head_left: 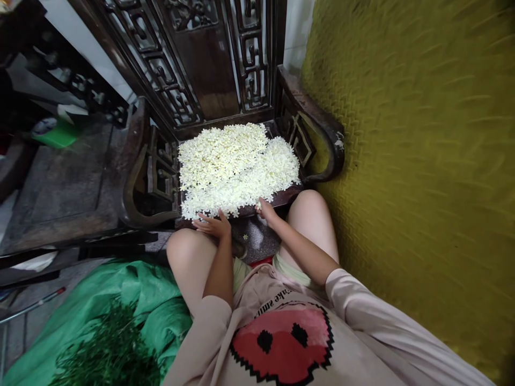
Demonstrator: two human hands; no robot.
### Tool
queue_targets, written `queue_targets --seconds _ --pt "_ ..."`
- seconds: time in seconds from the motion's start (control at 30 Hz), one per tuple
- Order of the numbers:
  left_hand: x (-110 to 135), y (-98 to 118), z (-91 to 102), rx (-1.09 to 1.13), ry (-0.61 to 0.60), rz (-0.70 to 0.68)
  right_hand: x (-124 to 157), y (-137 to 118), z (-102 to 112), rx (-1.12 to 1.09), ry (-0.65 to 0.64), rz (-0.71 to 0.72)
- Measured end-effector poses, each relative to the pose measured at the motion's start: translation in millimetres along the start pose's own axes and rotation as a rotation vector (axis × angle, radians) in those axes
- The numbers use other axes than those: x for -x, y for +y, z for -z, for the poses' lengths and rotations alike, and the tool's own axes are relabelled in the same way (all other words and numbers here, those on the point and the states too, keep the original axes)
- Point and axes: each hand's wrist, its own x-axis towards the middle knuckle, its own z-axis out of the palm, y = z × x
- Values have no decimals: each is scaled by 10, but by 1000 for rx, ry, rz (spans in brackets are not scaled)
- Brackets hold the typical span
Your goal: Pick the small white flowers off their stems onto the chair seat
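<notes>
A thick layer of small white and cream flowers [237, 166] covers the seat of a dark carved wooden chair [219, 102] in front of my knees. At the near left edge of the flowers, my left hand [215, 225] is open, its fingers spread and touching or just beside the blossoms. My right hand [265, 210] is closed in a pinch near the front edge of the seat. A small white flower [258, 205] shows at its fingertips. One loose flower [245, 236] lies on the speckled floor between my legs.
The chair's curved arms rise on both sides of the flowers. A yellow textured panel [414, 161] stands close on the right. At left are a dark wooden table [68, 182] with a green box [62, 135], and a green sack [132, 284] with leafy green stems [112, 348].
</notes>
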Motion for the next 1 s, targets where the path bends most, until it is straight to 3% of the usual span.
queue_targets --seconds 0.1,0.3,0.73,0.87,1.0 --pt "-105 -54 -78 8 47 47 69 39 -67 96 -63 -29" --pt "-286 -102 -235 24 80 153 78 73 -120 131 -52 -8" --pt "-500 55 -335 102 54 142 22 138 -157 84 -48 4" --pt "-401 16 -274 143 133 197 38 98 -165 67 -47 2" --pt "-75 66 -154 116 139 171 39 59 -167 59 -20 -8"
